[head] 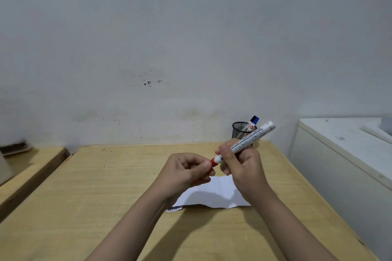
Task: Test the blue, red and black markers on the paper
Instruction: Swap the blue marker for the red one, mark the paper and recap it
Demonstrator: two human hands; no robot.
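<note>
Currently both hands are raised above the wooden table [106, 197], meeting over the sheet of white paper [214, 195]. Right hand [241, 167] is closed around the white barrel of the red marker [246, 142], which is tilted: its rear end points up and to the right, its red end down and to the left. Left hand [186, 169] has thumb and fingertips pinched on that red end; whether this is a cap or the bare tip cannot be told, since the fingers cover most of it. Paper lies flat on the table under and just behind the hands, partly hidden by both wrists; a short row of dark strokes shows at its near left corner, colour not clear. Black mesh pen cup [240, 131] stands at the far edge of the table by the wall, behind the right hand. Blue marker [253, 123] stands in it, leaning right, blue end up. Black marker not identified in view. White cabinet [339, 154] stands to the right of the table.
</note>
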